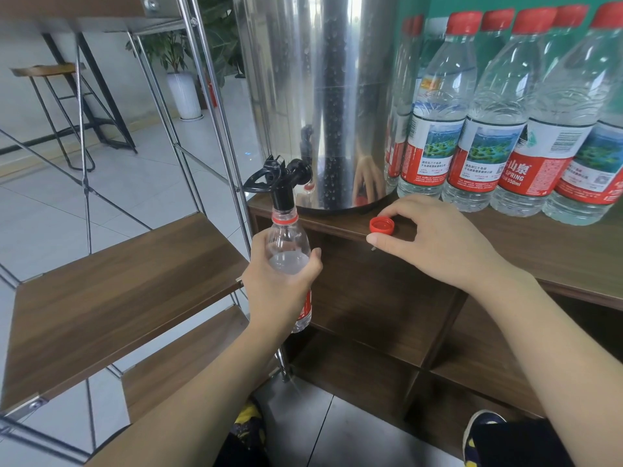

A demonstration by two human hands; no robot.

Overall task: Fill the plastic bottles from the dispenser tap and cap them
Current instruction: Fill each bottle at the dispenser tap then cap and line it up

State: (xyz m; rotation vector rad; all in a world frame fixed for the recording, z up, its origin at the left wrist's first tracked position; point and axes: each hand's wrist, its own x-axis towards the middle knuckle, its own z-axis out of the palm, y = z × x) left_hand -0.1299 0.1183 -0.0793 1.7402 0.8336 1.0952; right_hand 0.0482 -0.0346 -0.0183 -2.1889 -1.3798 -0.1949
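Note:
A clear plastic bottle (pixel 288 241) with a red neck ring stands upright under the black tap (pixel 281 178) of a steel dispenser (pixel 320 96). Its open mouth sits around the spout, and water shows up to the shoulder. My left hand (pixel 279 284) is wrapped around the bottle's body. A red cap (pixel 382 226) lies open side up on the wooden counter (pixel 539 251). My right hand (pixel 435 241) rests over the cap, with fingertip and thumb on either side of it.
Several capped, full water bottles (pixel 478 112) with red labels stand in a row on the counter right of the dispenser. A metal-framed rack with wooden shelves (pixel 111 298) stands to the left. Open cubby shelves (pixel 371 298) lie below the counter.

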